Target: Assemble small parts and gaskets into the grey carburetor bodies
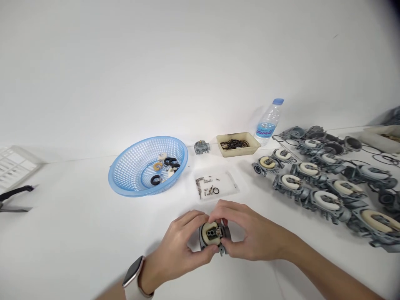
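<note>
Between both hands, low over the white table, is a grey metal carburetor (225,246) with its underside facing up. A cream C-shaped float (206,236) sits in it around a dark centre. My left hand (184,241) grips its left side, thumb at the near edge and fingers along the far edge. From the right, my right hand (246,233) holds the other side, with fingers over the far rim and thumb at the near right. The right fingertips are partly hidden. Just beyond lies a clear flat tray (225,187) with small brass pieces and a black O-ring (216,191).
A blue basket (125,183) with several floats stands left. Behind are another carburetor (201,146), a cream tub (240,153) of black rings and a water bottle (269,121). Several carburetors (328,202) crowd the right. Pliers (15,193) and a white rack (15,166) lie far left.
</note>
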The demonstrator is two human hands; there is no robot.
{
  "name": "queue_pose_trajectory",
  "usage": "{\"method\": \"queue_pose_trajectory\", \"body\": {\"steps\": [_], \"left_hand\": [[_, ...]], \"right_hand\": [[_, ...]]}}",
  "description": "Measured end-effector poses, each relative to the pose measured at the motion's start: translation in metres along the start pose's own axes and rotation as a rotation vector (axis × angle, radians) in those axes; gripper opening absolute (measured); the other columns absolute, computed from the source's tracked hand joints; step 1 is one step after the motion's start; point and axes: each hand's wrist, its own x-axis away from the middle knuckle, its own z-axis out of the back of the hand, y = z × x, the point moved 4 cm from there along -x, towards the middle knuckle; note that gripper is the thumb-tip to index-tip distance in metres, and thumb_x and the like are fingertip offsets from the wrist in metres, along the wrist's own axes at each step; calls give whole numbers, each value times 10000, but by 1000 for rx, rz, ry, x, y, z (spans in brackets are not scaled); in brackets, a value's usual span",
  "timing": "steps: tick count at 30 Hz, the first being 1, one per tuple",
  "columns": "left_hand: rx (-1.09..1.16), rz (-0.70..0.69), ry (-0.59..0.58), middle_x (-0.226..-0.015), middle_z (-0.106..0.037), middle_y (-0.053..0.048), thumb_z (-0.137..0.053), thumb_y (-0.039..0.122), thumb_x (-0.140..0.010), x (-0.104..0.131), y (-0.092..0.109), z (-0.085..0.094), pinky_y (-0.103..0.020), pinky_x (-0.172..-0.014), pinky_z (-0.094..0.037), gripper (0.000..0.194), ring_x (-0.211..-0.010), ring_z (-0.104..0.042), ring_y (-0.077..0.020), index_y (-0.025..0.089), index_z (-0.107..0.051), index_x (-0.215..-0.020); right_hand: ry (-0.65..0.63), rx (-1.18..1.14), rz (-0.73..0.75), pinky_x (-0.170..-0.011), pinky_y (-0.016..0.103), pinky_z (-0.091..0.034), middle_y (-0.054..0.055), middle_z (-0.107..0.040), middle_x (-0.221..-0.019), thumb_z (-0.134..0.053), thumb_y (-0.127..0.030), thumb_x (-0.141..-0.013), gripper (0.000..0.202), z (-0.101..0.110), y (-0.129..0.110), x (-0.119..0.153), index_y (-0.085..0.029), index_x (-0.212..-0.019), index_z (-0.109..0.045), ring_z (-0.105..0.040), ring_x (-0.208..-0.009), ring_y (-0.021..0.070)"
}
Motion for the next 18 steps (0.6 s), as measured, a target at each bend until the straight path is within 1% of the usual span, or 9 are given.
{"method": "queue_pose_trajectory", "body": {"steps": [3,6,10,13,15,18], "left_hand": [[-35,0,8,-1034,-678,-46,-714,189,-824,0,1,0,-338,-809,-554,344,-908,-652,-220,241,-620,-1151],[-51,-15,12,-1030,-675,-45,-701,175,-823,0,2,-1,-333,-800,-558,345,-903,-656,-220,243,-609,-1148],[-58,-8,-3,-1025,-675,-43,-682,162,-829,-1,1,-1,-326,-795,-561,324,-908,-657,-221,251,-609,-1132],[-52,2,-11,-1009,-677,-31,-675,151,-829,-1,1,-1,-317,-783,-557,317,-894,-655,-214,259,-608,-1120],[-47,-3,-6,-1029,-682,-22,-688,147,-812,-1,1,0,-315,-791,-553,352,-906,-659,-212,269,-605,-1131],[-47,-10,-6,-1082,-683,-15,-728,141,-749,0,0,-1,-328,-828,-551,470,-949,-663,-221,280,-590,-1176]], "right_hand": [[11,66,44,-822,302,-474,-7,-593,-974,-640,-75,-731,395,-1,-3,0,-250,-1083,-606,-571,-853,162],[14,122,74,-853,317,-477,3,-607,-973,-630,-81,-746,404,-2,-4,0,-239,-1117,-610,-579,-868,168],[32,146,117,-865,328,-478,5,-617,-953,-632,-91,-748,407,-3,-3,0,-233,-1129,-611,-584,-865,172],[30,153,120,-855,327,-476,2,-612,-955,-637,-91,-736,409,-3,-3,0,-226,-1121,-607,-582,-845,165],[21,150,109,-857,325,-476,1,-607,-962,-638,-85,-727,415,-3,-5,1,-226,-1116,-604,-581,-852,165],[21,142,74,-842,315,-478,4,-605,-972,-626,-70,-725,402,-1,-6,1,-228,-1093,-604,-582,-868,167]]}}
